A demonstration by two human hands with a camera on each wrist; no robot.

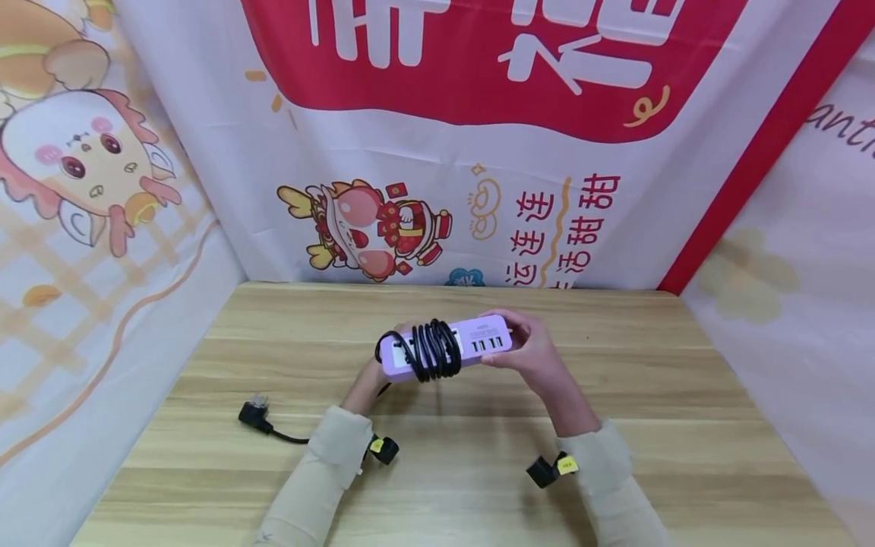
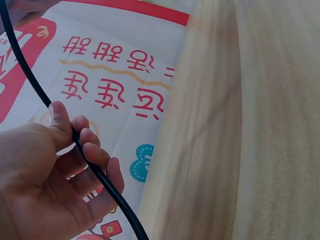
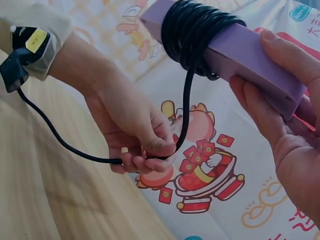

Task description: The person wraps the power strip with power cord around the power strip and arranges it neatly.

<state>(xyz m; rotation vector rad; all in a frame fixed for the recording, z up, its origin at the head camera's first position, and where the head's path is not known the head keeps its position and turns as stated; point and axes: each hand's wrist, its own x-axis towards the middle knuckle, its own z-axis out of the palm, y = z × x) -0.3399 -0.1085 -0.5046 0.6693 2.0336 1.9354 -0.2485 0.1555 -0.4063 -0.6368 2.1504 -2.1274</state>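
A purple power strip [image 1: 487, 334] with white socket faces and several USB ports is held up over the table. Its black cord [image 1: 435, 351] is wound several times around one end. My right hand [image 1: 532, 355] grips the other end, thumb on one side and fingers on the other, as the right wrist view confirms. Largely hidden behind the strip in the head view, my left hand [image 2: 55, 170] pinches the loose length of cord [image 2: 112, 189] between thumb and curled fingers. From there the cord runs past the left wrist to a black plug [image 1: 254, 415] at the left.
The wooden table [image 1: 683, 425] lies beneath both forearms. Printed cloth [image 1: 588, 114] hangs along its back edge, with more patterned cloth on the left and right sides. A small black device with a yellow label sits at each wrist, including the left wrist device [image 1: 384, 450].
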